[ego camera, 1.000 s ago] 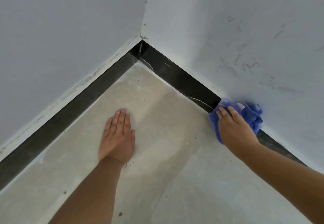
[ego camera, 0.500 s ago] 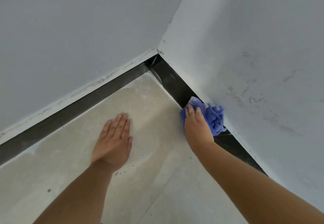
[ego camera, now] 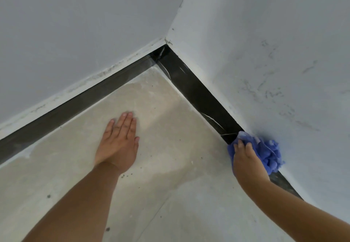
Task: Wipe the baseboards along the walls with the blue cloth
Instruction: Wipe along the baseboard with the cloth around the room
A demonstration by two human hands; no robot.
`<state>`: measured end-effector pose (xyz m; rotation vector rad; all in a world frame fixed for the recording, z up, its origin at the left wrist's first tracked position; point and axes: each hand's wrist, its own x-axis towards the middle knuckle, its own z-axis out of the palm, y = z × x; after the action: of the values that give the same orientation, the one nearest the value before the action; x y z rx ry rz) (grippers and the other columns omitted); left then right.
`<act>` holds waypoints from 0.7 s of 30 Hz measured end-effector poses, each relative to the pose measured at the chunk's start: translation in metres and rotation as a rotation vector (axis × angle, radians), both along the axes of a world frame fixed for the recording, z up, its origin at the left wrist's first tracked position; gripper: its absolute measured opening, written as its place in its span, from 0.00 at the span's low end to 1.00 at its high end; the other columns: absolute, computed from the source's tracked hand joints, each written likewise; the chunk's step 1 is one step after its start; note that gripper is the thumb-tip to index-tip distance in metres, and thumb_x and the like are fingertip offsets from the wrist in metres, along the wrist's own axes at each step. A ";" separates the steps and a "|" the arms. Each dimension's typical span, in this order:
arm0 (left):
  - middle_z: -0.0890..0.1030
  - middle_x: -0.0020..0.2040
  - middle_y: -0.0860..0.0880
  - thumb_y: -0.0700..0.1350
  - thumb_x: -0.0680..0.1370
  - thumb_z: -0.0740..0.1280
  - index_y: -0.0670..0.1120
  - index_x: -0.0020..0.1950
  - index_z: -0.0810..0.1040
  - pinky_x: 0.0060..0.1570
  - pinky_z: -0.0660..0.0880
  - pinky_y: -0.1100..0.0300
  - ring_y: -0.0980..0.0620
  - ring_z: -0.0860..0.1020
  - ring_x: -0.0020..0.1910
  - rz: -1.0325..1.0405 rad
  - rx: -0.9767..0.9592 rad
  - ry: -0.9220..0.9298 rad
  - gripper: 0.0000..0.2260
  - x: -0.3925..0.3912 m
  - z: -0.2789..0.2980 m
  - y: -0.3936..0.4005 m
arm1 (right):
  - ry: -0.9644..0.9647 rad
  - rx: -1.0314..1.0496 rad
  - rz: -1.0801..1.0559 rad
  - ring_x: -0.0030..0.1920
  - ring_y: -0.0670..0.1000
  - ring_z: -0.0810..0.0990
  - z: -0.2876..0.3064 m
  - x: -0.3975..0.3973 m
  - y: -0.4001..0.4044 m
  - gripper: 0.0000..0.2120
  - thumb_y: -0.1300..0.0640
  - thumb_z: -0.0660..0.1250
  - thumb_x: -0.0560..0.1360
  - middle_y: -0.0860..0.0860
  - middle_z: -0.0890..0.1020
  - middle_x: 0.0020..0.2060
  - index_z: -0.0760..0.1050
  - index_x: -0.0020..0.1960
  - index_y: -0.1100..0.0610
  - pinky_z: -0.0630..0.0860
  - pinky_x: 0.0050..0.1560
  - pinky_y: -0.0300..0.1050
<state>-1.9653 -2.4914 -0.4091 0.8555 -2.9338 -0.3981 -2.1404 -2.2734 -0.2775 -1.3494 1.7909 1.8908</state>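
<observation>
— Fingers (ego camera: 240,145) of the right hand (ego camera: 247,163) were curled over the blue cloth (ego camera: 269,153), clutching it in a bunch and pressing it against the right-wall baseboard (ego camera: 200,97), weren't they?

— Yes. That dark strip ran from the cloth up and to the left, straight to the corner (ego camera: 161,52), so its long axis lay ahead of those fingertips.

— And the other hand?

— The left hand (ego camera: 118,141) lay flat on the floor (ego camera: 170,128), fingers straight and together, gripping nothing. It was well apart from the cloth and looked like a prop for balance.

— Which was nearer the left-wall baseboard (ego camera: 75,101)?

— The left hand, but the cloth was in the right. I'd judge the next stroke would follow the right strip toward the corner, then turn along the other wall.
</observation>
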 end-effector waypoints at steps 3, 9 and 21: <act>0.77 0.60 0.36 0.46 0.74 0.52 0.31 0.59 0.76 0.68 0.47 0.57 0.38 0.77 0.59 0.009 -0.006 -0.009 0.25 -0.001 0.001 0.000 | -0.032 0.035 -0.028 0.75 0.64 0.48 0.026 0.010 -0.033 0.27 0.57 0.53 0.82 0.66 0.51 0.75 0.50 0.76 0.69 0.50 0.73 0.54; 0.71 0.65 0.39 0.47 0.75 0.51 0.32 0.63 0.67 0.69 0.46 0.57 0.45 0.70 0.64 0.018 -0.004 0.015 0.24 0.001 0.004 0.001 | -0.093 -0.170 0.048 0.76 0.62 0.47 0.025 0.017 -0.109 0.29 0.55 0.54 0.82 0.64 0.50 0.75 0.47 0.76 0.68 0.48 0.74 0.53; 0.77 0.60 0.37 0.50 0.82 0.37 0.31 0.60 0.75 0.68 0.47 0.55 0.40 0.76 0.59 -0.023 -0.001 -0.088 0.32 -0.001 0.006 0.001 | 0.084 -0.166 0.210 0.75 0.63 0.50 -0.027 -0.002 -0.154 0.25 0.54 0.56 0.81 0.63 0.58 0.74 0.60 0.74 0.64 0.56 0.71 0.53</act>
<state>-1.9659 -2.4906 -0.4031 0.8619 -3.0264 -0.3702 -2.1423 -2.4272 -0.3042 -1.5934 1.9525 1.9651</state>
